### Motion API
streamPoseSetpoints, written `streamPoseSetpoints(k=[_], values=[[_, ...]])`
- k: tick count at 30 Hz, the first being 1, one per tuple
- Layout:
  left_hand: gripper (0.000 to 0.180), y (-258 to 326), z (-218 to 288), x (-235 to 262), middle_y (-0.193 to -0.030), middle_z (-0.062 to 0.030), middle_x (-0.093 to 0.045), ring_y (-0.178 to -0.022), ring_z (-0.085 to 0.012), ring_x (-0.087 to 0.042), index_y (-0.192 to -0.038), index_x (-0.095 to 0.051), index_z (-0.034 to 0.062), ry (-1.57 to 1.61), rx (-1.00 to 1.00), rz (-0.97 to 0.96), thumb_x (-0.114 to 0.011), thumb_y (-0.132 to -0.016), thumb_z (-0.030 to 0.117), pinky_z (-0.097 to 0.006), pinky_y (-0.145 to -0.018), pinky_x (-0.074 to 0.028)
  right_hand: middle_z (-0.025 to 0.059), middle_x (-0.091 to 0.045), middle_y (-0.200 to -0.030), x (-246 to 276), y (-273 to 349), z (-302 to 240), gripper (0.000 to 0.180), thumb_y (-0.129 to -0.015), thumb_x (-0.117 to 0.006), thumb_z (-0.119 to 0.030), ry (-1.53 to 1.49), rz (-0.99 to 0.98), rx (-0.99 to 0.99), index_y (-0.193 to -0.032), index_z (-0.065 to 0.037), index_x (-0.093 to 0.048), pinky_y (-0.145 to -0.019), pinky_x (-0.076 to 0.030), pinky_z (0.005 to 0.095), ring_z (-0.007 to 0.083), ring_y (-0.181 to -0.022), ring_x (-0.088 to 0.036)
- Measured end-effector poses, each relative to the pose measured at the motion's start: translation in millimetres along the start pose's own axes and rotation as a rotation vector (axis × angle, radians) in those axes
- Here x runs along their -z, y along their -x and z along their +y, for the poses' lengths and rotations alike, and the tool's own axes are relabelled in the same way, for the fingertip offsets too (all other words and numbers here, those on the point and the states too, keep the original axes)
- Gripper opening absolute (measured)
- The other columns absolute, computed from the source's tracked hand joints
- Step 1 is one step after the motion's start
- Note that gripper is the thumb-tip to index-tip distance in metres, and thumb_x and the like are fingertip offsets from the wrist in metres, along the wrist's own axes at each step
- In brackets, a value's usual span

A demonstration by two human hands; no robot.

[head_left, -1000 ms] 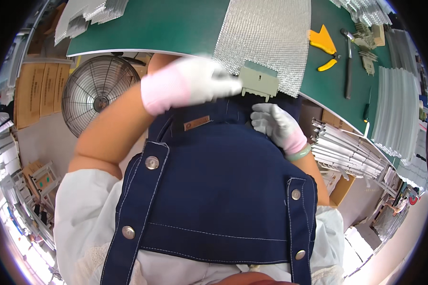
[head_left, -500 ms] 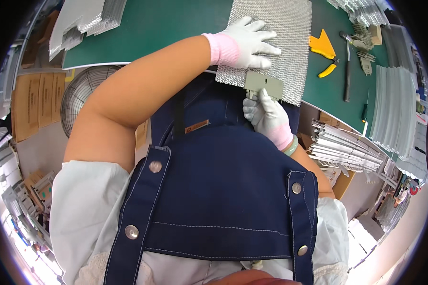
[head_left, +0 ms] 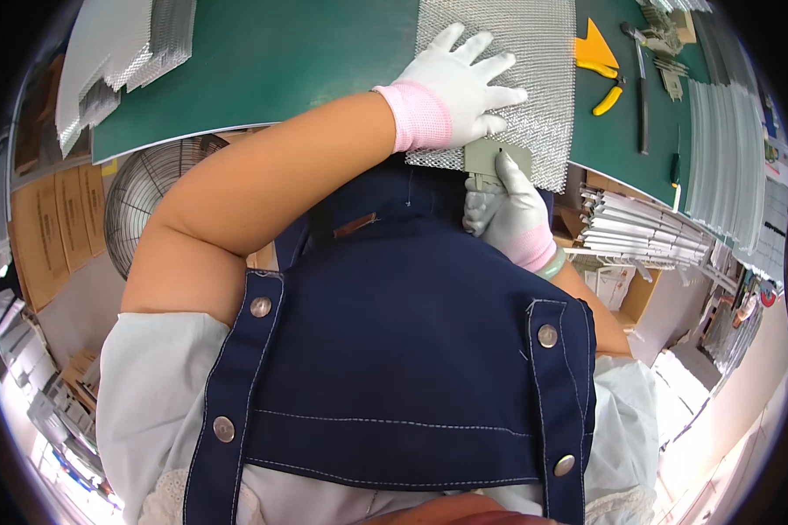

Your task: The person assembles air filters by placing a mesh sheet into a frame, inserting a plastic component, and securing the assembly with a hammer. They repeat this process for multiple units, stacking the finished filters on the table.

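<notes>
A silvery metal mesh sheet [head_left: 543, 79] lies on the green table, its near end reaching past the table's front edge. My left hand [head_left: 460, 92], in a white glove with a pink cuff, presses flat on this mesh with its fingers spread. At the near edge of the mesh, my right hand [head_left: 518, 210] grips a grey-green flat plate [head_left: 485, 157], thumb on top and fingers curled below. The plate overlaps the near edge of the mesh, close to my left thumb. The undersides of the plate and of the mesh are hidden.
On the green table [head_left: 298, 61], yellow-handled pliers [head_left: 608, 98], a yellow triangular piece [head_left: 594, 45], a hammer [head_left: 642, 96] and a screwdriver [head_left: 676, 171] lie right of the mesh. Silvery sheets [head_left: 722, 157] are stacked at far right, others [head_left: 118, 61] at left. A fan [head_left: 144, 197] stands below.
The head view has shifted a little. My right hand and the plate have moved slightly to the right along the mesh's near edge. My left hand stays spread on the mesh.
</notes>
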State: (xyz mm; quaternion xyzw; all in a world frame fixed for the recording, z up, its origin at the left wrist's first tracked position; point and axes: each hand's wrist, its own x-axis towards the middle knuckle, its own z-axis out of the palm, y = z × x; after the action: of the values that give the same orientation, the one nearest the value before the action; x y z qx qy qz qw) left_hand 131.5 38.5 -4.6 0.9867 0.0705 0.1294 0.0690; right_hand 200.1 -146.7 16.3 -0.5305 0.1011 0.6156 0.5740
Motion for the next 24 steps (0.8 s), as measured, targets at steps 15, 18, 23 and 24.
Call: streamPoseSetpoints(k=[15, 18, 23, 24], values=[[0.048, -2.7, -1.2, -2.0, -0.151, -0.0099, -0.043, -0.14, -0.0354, -0.036, -0.141, -0.052, 0.0299, -0.091, 0.0, 0.006, -0.047, -0.097, 0.046, -0.057, -0.116, -0.021, 0.0095, -0.062, -0.088, 21.4, -34.2, 15.7, 0.035, -0.103, -0.054, -0.035, -0.036, -0.23, 0.356, -0.116, -0.003, -0.056, -0.065, -0.049, 0.0301, 0.016, -0.07, -0.058], [0.047, -6.1, -3.0, -1.9, -0.151, -0.0101, -0.043, -0.139, -0.0356, -0.036, -0.142, -0.051, 0.0296, -0.117, -0.004, -0.003, -0.045, -0.098, 0.046, -0.057, -0.116, -0.022, 0.0094, -0.062, -0.088, 18.6, -37.6, 10.7, 0.034, -0.102, -0.054, -0.035, -0.043, -0.233, 0.347, -0.115, -0.004, -0.057, -0.064, -0.049, 0.0299, 0.0157, -0.069, -0.058], [0.055, -14.2, -17.8, -0.5, -0.147, -0.0165, -0.045, -0.138, -0.039, -0.036, -0.142, -0.051, 0.0213, -0.059, -0.146, 0.03, -0.057, -0.091, 0.041, -0.056, -0.114, -0.025, 0.0124, -0.067, -0.099, 41.2, -13.2, -7.6, 0.043, -0.099, -0.061, -0.037, 0.263, -0.265, 0.101, -0.121, -0.001, -0.057, -0.074, -0.055, 0.0307, 0.0173, -0.079, -0.065], [0.059, -10.6, -9.3, 12.5, -0.145, -0.0176, -0.047, -0.137, -0.0398, -0.037, -0.141, -0.051, 0.0179, -0.031, -0.093, 0.109, -0.062, -0.087, 0.038, -0.055, -0.114, -0.027, 0.013, -0.069, -0.102, 71.2, -12.5, -13.0, 0.043, -0.096, -0.066, -0.034, 0.374, -0.299, 0.087, -0.12, 0.001, -0.06, -0.078, -0.056, 0.0312, 0.018, -0.084, -0.067]])
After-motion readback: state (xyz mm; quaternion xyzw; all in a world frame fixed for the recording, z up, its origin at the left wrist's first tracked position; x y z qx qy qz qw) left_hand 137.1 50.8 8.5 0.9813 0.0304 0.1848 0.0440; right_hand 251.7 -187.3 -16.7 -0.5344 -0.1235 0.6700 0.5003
